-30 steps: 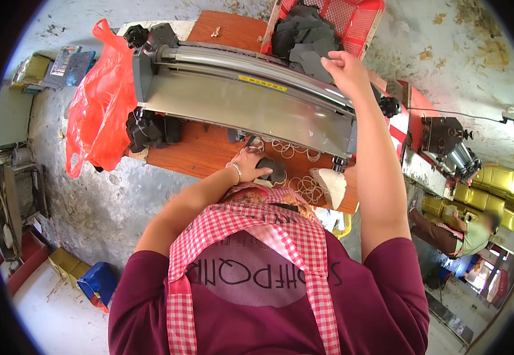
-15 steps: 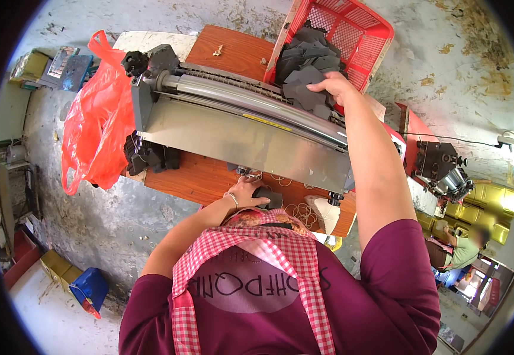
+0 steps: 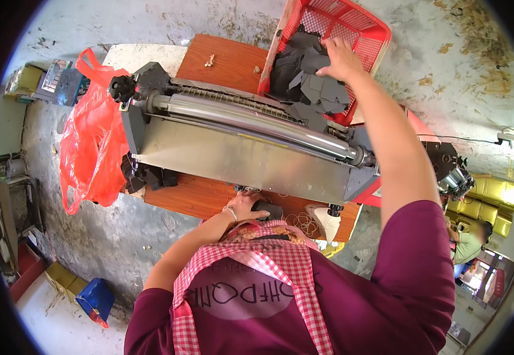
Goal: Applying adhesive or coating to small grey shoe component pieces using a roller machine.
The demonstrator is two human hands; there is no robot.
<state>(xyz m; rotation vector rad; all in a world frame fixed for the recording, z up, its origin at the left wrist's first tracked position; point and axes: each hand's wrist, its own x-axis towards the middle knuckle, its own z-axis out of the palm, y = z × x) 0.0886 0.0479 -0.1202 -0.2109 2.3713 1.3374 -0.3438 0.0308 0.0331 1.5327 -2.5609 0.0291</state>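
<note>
A red plastic bag (image 3: 94, 142) hangs at the left end of the workbench (image 3: 180, 192), next to a cluster of dark pieces (image 3: 161, 176) tucked beneath the roller machine (image 3: 251, 118). At centre, the left hand (image 3: 245, 204) rests at the near edge, its thumb across a small dark stack (image 3: 270, 210); how tightly the fingers close cannot be told. Pale cords (image 3: 301, 223) and a cream-coloured piece (image 3: 327, 222) lie to its right. Beyond the machine, the right hand (image 3: 341, 60) is over a red basket (image 3: 370, 50), thumb and fingers parted, above a loose dark heap (image 3: 319, 89).

The work looks well under way, judging by that heap, with the smaller stack apparently left to handle; neither can be counted.

As for room, the left hand has little, between the machine's metal plate (image 3: 239, 160) and the checked apron (image 3: 183, 319). Behind the machine, a bare brown board (image 3: 227, 62) offers space left of the basket. The basket's raised walls hem in the right hand, whose forearm crosses above the machine's right end. A co-worker (image 3: 469, 244) sits well apart, far right.
</note>
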